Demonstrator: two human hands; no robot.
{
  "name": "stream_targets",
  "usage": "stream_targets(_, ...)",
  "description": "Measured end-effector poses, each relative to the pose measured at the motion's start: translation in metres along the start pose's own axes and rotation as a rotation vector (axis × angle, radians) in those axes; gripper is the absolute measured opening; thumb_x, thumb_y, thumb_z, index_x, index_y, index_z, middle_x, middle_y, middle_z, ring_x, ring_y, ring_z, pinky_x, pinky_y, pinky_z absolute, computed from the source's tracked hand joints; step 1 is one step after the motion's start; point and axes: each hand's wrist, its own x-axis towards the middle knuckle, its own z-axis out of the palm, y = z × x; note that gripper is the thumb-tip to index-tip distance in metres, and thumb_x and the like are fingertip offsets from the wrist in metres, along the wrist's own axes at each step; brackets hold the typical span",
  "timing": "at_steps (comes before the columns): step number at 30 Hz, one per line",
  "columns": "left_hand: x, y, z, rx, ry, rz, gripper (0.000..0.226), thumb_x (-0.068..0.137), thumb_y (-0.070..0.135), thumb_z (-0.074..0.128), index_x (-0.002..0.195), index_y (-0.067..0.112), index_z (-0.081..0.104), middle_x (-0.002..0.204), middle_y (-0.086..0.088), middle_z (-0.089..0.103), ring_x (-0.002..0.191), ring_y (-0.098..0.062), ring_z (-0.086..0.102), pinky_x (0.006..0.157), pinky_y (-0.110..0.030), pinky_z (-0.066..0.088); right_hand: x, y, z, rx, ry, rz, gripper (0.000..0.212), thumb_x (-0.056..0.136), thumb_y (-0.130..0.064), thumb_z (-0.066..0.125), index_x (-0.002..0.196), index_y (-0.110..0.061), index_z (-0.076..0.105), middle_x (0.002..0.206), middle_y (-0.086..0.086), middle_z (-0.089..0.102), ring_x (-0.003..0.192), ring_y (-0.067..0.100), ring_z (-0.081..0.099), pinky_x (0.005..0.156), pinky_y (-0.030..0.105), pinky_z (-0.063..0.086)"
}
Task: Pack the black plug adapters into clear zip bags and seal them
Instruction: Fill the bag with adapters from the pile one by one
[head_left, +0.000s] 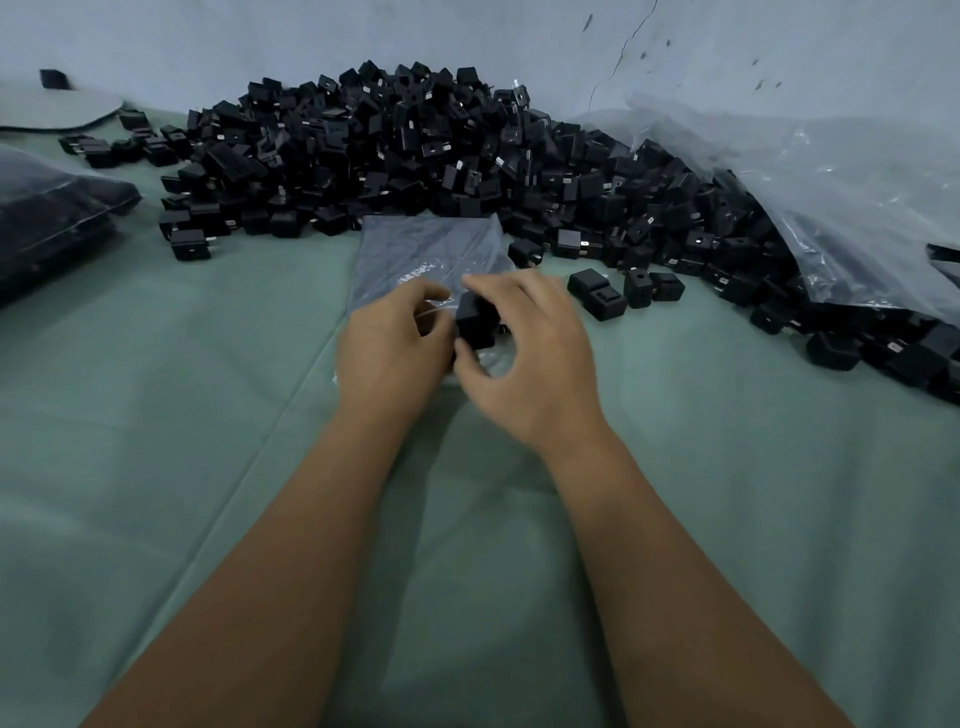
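Note:
A stack of clear zip bags (426, 249) lies on the green cloth in front of a big heap of black plug adapters (405, 150). My left hand (389, 353) pinches the near edge of the top bag. My right hand (530, 353) grips one black plug adapter (475, 325) between thumb and fingers, right at the bag's mouth and touching my left hand. Whether the adapter is inside the bag I cannot tell.
A large crumpled clear plastic sack (810, 192) spills adapters along the right. Three loose adapters (623, 291) lie just right of my hands. Filled bags (47, 218) sit at the left edge. The green cloth (182, 415) covers the table; a grey wall stands behind.

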Motion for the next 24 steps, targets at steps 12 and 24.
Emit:
stream_targets(12,0.000,0.001,0.000,0.019,0.013,0.001,0.020,0.087,0.018,0.060,0.101,0.025,0.072,0.095,0.007,0.073,0.092,-0.013,0.066,0.084,-0.035,0.052,-0.001,0.017,-0.006,-0.149,-0.221,-0.009,0.019,0.065,-0.027,0.077,0.082,-0.022,0.071,0.100,-0.007,0.061,0.093,0.020,0.047,0.082,0.029,0.036)
stream_targets(24,0.000,0.001,0.000,0.008,0.055,0.015,0.017,0.088,0.022,0.060,0.099,0.027,0.072,0.088,0.011,0.071,0.086,-0.011,0.065,0.079,-0.030,0.051,-0.001,0.029,-0.009,-0.073,-0.303,0.096,0.024,0.067,-0.029,0.077,0.090,-0.031,0.073,0.129,-0.006,0.054,0.121,0.016,0.035,0.099,0.025,0.020)
